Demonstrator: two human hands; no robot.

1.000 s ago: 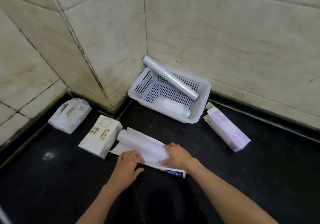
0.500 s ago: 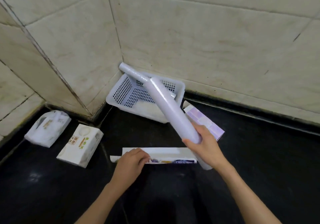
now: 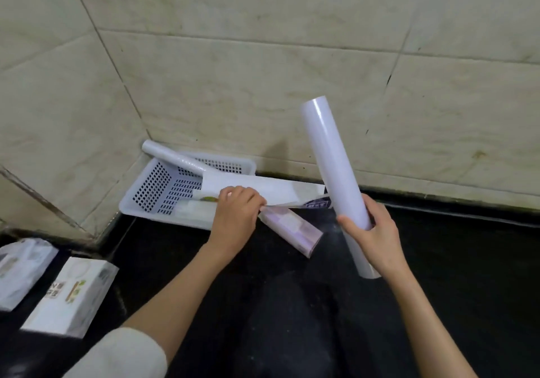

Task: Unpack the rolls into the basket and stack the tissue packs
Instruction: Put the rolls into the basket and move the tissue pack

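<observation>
in basket (image 3: 146, 190): one roll (image 3: 175, 158) slanted, leaning on rim.

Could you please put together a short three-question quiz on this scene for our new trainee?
1. True or false: the right hand holds a white roll tilted up in the air, clear of the basket.
2. What does the left hand grip? A) a tissue pack B) the flat empty wrapper C) the basket rim
3. Fill in: the thin roll lies across the basket with its far end poking past the ____ corner.

Key
1. True.
2. B; both tissue packs lie untouched at the lower left.
3. Back left, toward the wall corner.
</observation>
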